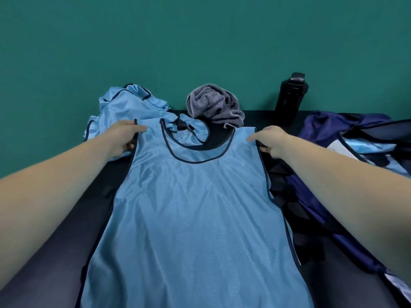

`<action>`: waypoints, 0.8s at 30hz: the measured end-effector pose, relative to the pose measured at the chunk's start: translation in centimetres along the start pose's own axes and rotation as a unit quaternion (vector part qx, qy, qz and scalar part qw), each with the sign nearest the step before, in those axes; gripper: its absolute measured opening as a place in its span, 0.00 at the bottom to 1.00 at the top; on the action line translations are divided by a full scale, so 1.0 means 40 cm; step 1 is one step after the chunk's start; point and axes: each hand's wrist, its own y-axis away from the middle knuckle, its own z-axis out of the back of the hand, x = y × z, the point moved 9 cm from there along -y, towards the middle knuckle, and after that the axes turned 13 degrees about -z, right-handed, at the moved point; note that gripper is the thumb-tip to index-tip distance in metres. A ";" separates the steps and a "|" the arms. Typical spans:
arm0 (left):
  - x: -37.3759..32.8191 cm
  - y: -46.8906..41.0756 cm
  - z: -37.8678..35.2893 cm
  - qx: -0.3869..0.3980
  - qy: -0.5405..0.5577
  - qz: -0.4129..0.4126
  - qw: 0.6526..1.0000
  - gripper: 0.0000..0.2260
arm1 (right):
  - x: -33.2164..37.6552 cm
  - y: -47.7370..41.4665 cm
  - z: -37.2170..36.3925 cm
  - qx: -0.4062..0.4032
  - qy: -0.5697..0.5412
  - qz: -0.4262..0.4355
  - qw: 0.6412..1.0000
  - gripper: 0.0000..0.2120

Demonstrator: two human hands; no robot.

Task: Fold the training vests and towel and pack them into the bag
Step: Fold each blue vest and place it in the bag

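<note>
A light blue training vest (195, 207) with dark trim lies spread flat on the dark table, neck opening away from me. My left hand (124, 136) pinches its left shoulder strap. My right hand (270, 138) pinches the right shoulder strap. A crumpled pile of more light blue vests (124, 103) sits at the back left. The grey striped towel (215, 105) lies bunched behind the neck opening. The navy bag (347, 138) lies open at the right, with light blue cloth showing inside.
A black bottle (290, 96) stands at the table's back edge, right of the towel. A white label or card (340, 147) shows in the bag. Beyond the dark table (100, 196) is green floor (200, 41).
</note>
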 end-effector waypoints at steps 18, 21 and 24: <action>-0.066 -0.065 0.051 -0.080 -0.011 -0.057 0.995 0.06 | 0.082 -0.040 0.035 -0.129 0.061 0.133 0.981 0.24; -0.043 -0.061 0.032 -0.047 -0.014 -0.037 0.998 0.07 | 0.065 -0.045 0.012 -0.102 0.088 0.119 0.984 0.22; -0.022 -0.062 0.029 -0.007 -0.026 -0.003 1.000 0.09 | 0.070 -0.055 0.018 -0.108 0.092 0.116 0.983 0.18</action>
